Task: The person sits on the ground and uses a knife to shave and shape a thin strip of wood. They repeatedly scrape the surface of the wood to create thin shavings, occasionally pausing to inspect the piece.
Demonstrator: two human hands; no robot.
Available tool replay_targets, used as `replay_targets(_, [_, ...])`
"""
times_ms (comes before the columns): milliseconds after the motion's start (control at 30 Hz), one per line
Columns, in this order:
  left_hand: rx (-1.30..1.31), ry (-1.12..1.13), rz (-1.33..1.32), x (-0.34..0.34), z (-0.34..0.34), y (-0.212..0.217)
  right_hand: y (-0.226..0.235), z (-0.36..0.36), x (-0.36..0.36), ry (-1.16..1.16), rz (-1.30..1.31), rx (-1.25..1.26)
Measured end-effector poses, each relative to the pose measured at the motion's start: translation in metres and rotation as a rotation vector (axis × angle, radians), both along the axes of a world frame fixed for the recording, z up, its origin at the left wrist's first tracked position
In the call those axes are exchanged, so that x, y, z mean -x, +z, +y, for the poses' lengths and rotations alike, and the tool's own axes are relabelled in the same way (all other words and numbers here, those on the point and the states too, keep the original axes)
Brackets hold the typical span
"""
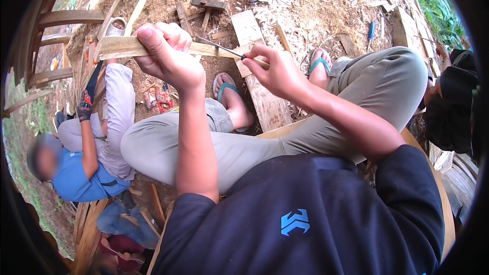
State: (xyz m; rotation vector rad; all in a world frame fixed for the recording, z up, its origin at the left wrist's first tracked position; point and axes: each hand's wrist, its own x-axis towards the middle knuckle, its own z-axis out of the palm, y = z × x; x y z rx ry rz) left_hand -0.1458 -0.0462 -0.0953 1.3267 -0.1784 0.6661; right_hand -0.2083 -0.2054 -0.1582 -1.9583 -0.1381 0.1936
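Note:
My left hand [173, 60], raised in front of my knees, grips a flat pale strip of wood [118, 47], with the thumb along its upper face. The strip runs across toward my right hand. Closed around a pale handle, my right hand [279, 75] holds a slim dark-shafted tool [220, 47] whose exact kind I cannot make out. Its shaft points left over the strip, its tip near my left fingers. Whether shaft and wood touch is unclear.
A wooden board [272, 109] lies between my sandalled feet. Wood shavings [300, 0], offcuts, a wooden hand plane [209, 4] and a blue-handled tool [371, 30] are on the ground. A person in blue [84, 170] sits at left; another person in black [453, 104] is at right.

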Motion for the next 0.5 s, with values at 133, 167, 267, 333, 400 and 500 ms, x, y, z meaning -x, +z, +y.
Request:
replay_targets(133, [-0.063,0.008,0.017,0.001,0.007,-0.001,0.007,0.005,0.004,-0.002,-0.075,-0.013])
replay_targets(167, [-0.065,-0.010,0.006,0.000,0.007,-0.002,0.002,0.002,0.001,0.008,0.000,0.009])
replay_targets(267, [-0.060,0.008,0.010,-0.001,0.005,0.001,-0.002,-0.001,-0.004,0.007,0.091,0.051])
replay_targets(333, [-0.051,0.032,0.034,0.003,0.006,0.000,0.000,0.001,0.001,0.009,0.006,0.040])
replay_targets(400, [-0.040,0.004,0.001,0.003,0.000,-0.001,-0.008,-0.001,0.003,-0.008,-0.044,0.032])
replay_targets(500, [-0.063,0.044,0.005,0.003,-0.002,0.001,-0.010,-0.003,0.000,0.024,0.024,0.044])
